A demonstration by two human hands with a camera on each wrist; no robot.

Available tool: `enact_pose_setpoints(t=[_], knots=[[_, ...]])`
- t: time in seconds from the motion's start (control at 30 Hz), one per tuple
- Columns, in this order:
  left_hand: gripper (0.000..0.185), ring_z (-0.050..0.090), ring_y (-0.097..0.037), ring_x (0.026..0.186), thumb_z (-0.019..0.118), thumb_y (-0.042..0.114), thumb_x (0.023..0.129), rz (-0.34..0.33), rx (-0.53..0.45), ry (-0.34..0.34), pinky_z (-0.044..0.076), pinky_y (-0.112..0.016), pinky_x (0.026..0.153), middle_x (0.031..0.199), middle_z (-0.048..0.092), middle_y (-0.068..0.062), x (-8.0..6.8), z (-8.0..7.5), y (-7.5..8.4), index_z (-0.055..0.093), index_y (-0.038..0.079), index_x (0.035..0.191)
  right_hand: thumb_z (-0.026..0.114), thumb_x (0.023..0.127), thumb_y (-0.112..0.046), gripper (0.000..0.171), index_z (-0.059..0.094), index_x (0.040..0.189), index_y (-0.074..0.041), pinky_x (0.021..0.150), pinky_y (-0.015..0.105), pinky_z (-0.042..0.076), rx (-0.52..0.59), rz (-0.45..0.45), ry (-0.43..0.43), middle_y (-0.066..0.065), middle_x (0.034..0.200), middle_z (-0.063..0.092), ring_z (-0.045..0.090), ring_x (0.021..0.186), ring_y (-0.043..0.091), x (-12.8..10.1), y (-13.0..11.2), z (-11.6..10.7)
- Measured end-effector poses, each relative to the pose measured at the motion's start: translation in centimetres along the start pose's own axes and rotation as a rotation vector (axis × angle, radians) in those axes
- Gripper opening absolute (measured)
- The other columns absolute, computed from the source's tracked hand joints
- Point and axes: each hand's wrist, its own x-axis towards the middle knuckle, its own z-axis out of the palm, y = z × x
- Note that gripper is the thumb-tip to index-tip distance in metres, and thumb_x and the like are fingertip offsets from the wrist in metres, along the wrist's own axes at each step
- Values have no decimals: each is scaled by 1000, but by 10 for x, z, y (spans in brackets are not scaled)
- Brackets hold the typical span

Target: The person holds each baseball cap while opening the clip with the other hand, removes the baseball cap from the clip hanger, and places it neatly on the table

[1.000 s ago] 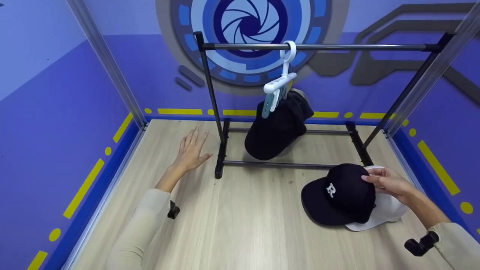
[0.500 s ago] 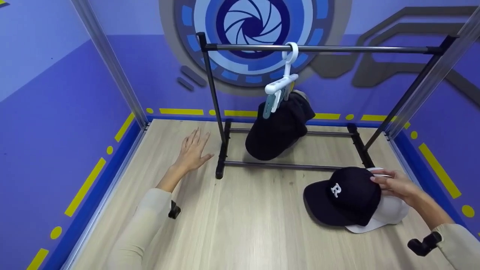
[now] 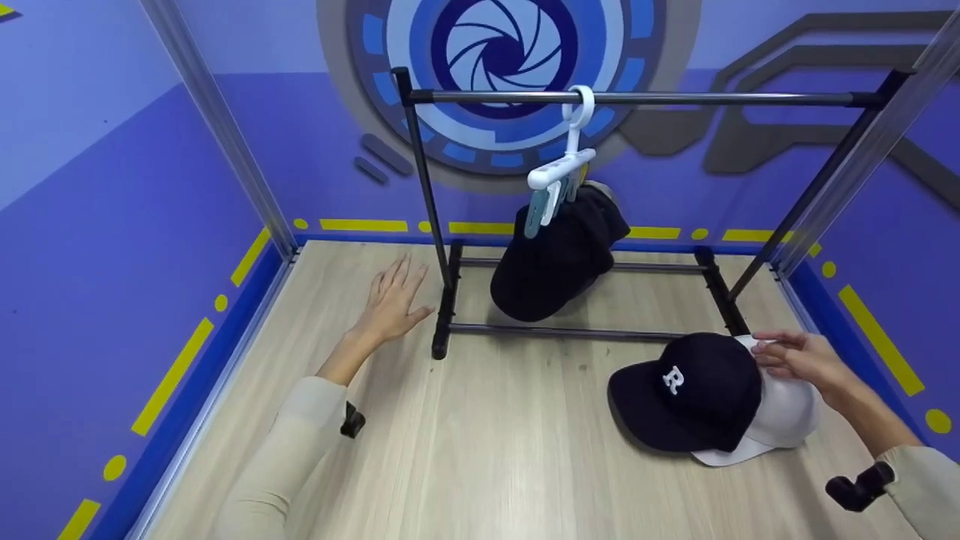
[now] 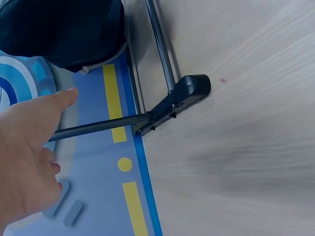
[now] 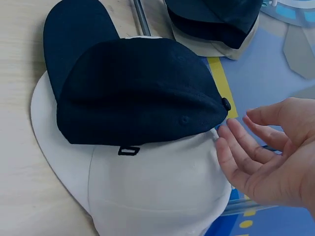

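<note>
A dark navy baseball cap (image 3: 694, 394) with a white letter R lies partly over a white cap (image 3: 784, 412) at the right of the wooden surface. My right hand (image 3: 802, 365) is beside the two caps, fingers loosely bent and holding nothing; in the right wrist view the fingertips (image 5: 225, 142) are by the white cap's crown, and whether they touch it I cannot tell. Left of the rack my left hand (image 3: 391, 304) has its fingers spread and holds nothing. From a white clip hanger (image 3: 559, 169) on the rack hangs a dark cap (image 3: 551, 259), with a lighter cap edge behind it.
The black metal rack (image 3: 675, 97) stands toward the back; its foot (image 3: 442, 330) is close to my left hand. Purple-blue walls (image 3: 135, 247) with yellow marks enclose the wooden surface (image 3: 510, 435) at left, back and right.
My right hand has come off the navy cap and drawn slightly right. The navy cap shifted a little right and then settled on the white cap. My left hand has barely moved.
</note>
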Motion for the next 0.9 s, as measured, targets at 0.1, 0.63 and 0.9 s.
enact_pose_setpoints(t=[0.1, 0.63, 0.9], knots=[[74, 17, -46, 156, 65, 33, 100, 14, 2, -19, 14, -67, 123, 167, 18, -29, 1, -1, 5, 33, 2, 159, 57, 105, -17, 21, 67, 118, -28, 79, 18, 58, -39, -11, 8, -25, 96, 70, 70, 90, -6, 2, -5, 3], [66, 24, -41, 155, 62, 32, 102, 168, -28, -2, 19, -64, 124, 167, 27, -23, 23, -10, 49, 38, 4, 157, 58, 105, -19, 43, 57, 136, 11, 81, 14, 55, -224, -196, 44, -19, 110, 70, 59, 92, -16, 31, -65, 57], [55, 37, -40, 150, 63, 25, 102, 265, -126, 161, 26, -60, 123, 159, 42, -23, 57, -17, 85, 49, 2, 150, 56, 105, -18, 38, 60, 135, 7, 79, 16, 53, -317, -285, 46, 8, 121, 70, 59, 89, -13, 52, -108, 75]])
